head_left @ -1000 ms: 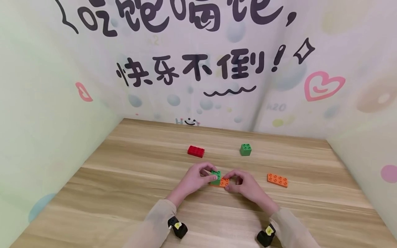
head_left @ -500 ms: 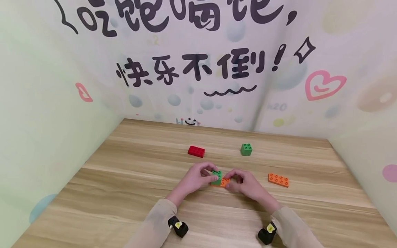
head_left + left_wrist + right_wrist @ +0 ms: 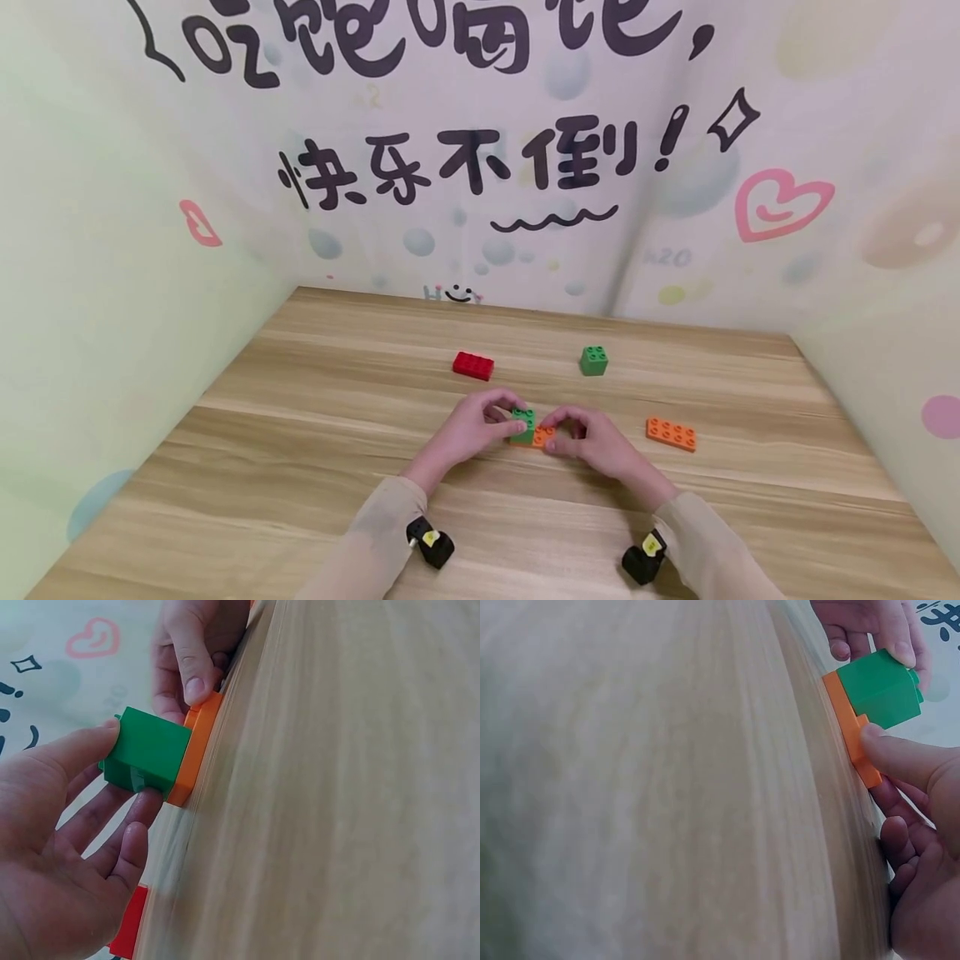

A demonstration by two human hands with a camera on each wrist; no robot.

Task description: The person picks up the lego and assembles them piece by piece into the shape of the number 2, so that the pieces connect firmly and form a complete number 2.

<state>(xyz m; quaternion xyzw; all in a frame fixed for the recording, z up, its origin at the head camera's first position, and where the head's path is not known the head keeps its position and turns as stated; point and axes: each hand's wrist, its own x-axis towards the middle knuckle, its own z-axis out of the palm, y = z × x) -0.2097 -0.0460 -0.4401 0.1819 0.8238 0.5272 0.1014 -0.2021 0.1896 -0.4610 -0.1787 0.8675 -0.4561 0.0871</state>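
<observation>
A green building block (image 3: 146,750) sits on the left half of a flat orange building block (image 3: 543,437) on the wooden table. My left hand (image 3: 474,429) pinches the green block between thumb and fingers. From the other side, my right hand (image 3: 592,444) pinches the orange block's bare right end, with the thumb (image 3: 892,754) at its near edge. In the right wrist view the green block stands square on the orange one (image 3: 850,727), and the left fingers show behind it.
Farther back on the table (image 3: 337,367) lie a red block (image 3: 473,365) and a second green block (image 3: 594,361). Another flat orange block (image 3: 671,434) lies to the right of the right hand. A printed cloth (image 3: 420,250) hangs behind the table.
Both hands stay on the joined green and orange blocks with almost no movement. The head view shifts very slightly.
</observation>
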